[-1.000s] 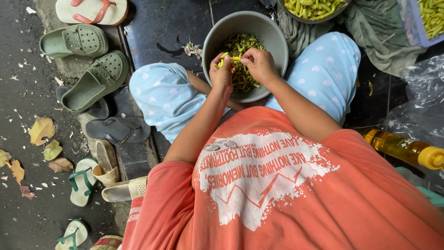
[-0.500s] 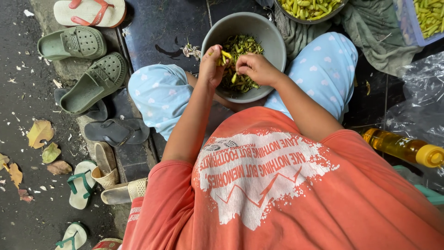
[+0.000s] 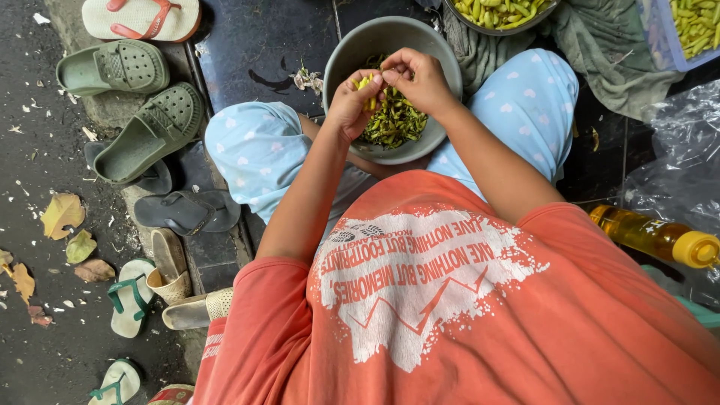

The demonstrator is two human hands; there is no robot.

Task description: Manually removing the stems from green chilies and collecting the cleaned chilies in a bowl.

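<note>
The person sits low on the dark tiled floor (image 3: 270, 45) with a grey metal bowl (image 3: 352, 52) between the knees; both hands meet just over its rim. The left hand (image 3: 351, 103) has its grip closed around a small yellow-green pod (image 3: 365, 82), thumb and fingers pinched on it; the right hand (image 3: 420, 75) comes in from the other side, its fingertips (image 3: 386, 76) touching the same pod at the top, the grip pinched nearly shut on it; so the pod sits between the two hands, above the near-left part of the bowl. Inside the bowl lies a heap of dark green trimmings (image 3: 397, 124), directly below the hands.

The knees wear pale blue trousers with a white heart print (image 3: 259, 150); the orange shirt (image 3: 450, 315) fills the lower view. Beyond the bowl, at the top edge, a second bowl of yellow-green pods (image 3: 499, 11) rests on a grey-green cloth (image 3: 607, 45); a clear tub of more pods (image 3: 694, 26) sits at the top right corner. On the right, a bottle of golden oil with a yellow cap (image 3: 656, 238) lies beside crumpled clear plastic (image 3: 679, 150). On the left, green clogs (image 3: 131, 94), a red-strapped flip-flop (image 3: 142, 16), dark flip-flops (image 3: 184, 212) and green-strapped sandals (image 3: 127, 300) lie scattered; dry leaves (image 3: 64, 214) dot the pavement.
</note>
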